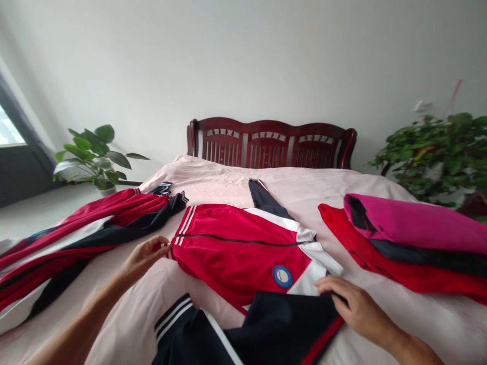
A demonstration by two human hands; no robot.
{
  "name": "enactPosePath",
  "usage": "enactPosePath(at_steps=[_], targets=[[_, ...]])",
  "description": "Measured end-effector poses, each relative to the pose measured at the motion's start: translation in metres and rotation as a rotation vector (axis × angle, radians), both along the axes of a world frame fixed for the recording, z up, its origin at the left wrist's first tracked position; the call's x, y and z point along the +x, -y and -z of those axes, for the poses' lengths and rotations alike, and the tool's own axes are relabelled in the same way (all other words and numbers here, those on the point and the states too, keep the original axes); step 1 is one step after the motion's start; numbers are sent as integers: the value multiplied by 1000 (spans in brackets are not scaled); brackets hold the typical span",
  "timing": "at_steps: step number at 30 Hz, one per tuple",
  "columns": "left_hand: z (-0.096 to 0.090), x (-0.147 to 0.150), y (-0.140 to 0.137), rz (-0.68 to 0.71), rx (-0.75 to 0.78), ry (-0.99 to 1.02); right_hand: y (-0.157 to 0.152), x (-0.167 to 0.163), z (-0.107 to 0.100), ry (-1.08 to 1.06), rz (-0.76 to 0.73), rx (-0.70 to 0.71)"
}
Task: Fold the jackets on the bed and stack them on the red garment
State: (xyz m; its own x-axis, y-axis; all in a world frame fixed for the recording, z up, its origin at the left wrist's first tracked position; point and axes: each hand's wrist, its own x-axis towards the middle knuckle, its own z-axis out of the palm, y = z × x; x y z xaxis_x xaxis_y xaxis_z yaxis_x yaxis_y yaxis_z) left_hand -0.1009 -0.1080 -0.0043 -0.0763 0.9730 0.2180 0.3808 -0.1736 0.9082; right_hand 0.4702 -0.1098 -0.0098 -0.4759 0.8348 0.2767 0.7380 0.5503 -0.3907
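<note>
A red, white and navy zip-up track jacket (232,258) lies front up on the bed, its striped hem to the left and its white collar to the right. My left hand (146,257) pinches the lower corner of the striped hem. At the shoulder near the collar, my right hand (352,304) has its fingers closed on the jacket's fabric. The near navy sleeve, with white stripes at the cuff, spreads across the front of the bed. The far sleeve points away from me. A round blue badge sits on the chest.
On the left lies a loose pile of red and navy track clothes (95,223). Folded magenta, navy and red garments (418,223) are stacked at the right. A pale pink sheet (213,177) covers the bed. Behind stands a dark wooden headboard (268,144), with leafy plants (95,154) on both sides.
</note>
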Motion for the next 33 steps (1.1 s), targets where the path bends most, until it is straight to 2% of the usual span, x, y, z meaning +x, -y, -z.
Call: enactPosePath(at_steps=[4, 7, 9, 12, 15, 19, 23, 28, 30, 33], targets=[[4, 4, -4, -72, -21, 10, 15, 14, -1, 199, -144, 84], [7, 8, -8, -138, -38, 14, 18, 16, 5, 302, -187, 168], [7, 11, -12, -177, -41, 24, 13, 12, 12, 297, -189, 240], [6, 14, -19, -253, -31, 19, 2, 3, 21, 194, -98, 324], [8, 12, -29, -318, -16, -17, -12, -7, 22, 42, 88, 340], [17, 6, -50, -443, -99, -263, -38, -14, 15, -86, 300, 342], [26, 5, -68, -494, -217, -454, -67, -12, 25, 15, 430, 325], [23, 14, -68, -519, -297, -614, -84, -5, 49, 164, 432, 369], [20, 19, -62, -535, -225, -749, -81, -6, 50, 155, 420, 440], [19, 28, -52, -516, 45, -971, -69, -17, 40, 144, 369, 550]])
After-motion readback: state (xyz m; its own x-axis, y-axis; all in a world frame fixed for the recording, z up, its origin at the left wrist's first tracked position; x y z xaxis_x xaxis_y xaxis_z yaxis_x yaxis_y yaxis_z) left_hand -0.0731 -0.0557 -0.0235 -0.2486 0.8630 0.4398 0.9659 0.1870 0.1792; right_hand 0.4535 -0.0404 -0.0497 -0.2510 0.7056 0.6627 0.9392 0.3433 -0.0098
